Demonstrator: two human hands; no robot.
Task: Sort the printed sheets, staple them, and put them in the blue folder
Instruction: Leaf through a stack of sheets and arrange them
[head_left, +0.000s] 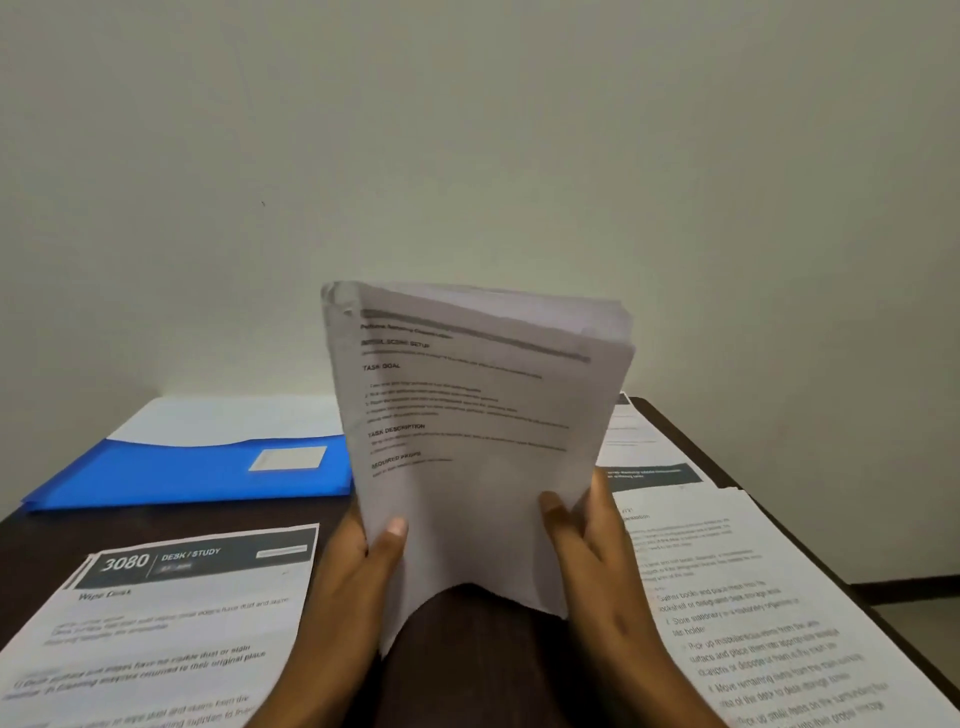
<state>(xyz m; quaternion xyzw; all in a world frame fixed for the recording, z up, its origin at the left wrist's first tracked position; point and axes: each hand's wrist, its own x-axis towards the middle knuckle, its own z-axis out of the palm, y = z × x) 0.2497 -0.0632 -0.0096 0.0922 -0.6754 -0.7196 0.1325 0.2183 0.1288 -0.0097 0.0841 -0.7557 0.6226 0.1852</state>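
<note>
A: Fig. 1, head view. What do the hands hold?

B: A stack of sheets (467, 441), upright, long axis running 6 to 12 o'clock, its lower edge sagging just above the dark desk (467, 649). The left hand (358, 566) grips the lower left edge, thumb across the front page; the right hand (597, 551) grips the lower right edge, thumb likewise in front. Both sets of fingers are curled closed round the paper, the backs hidden.

A: And the destination?

B: The blue folder (182, 478) lies flat at about 10 o'clock from the hands, long axis roughly 9 to 3, nearer the left hand. A white sheet (218, 421) shows behind it.

A: Other papers?

B: One loose page (156, 623) at 8 o'clock, several pages (753, 597) at 3 to 4 o'clock. No stapler is visible, so stapling probably remains undone.
</note>
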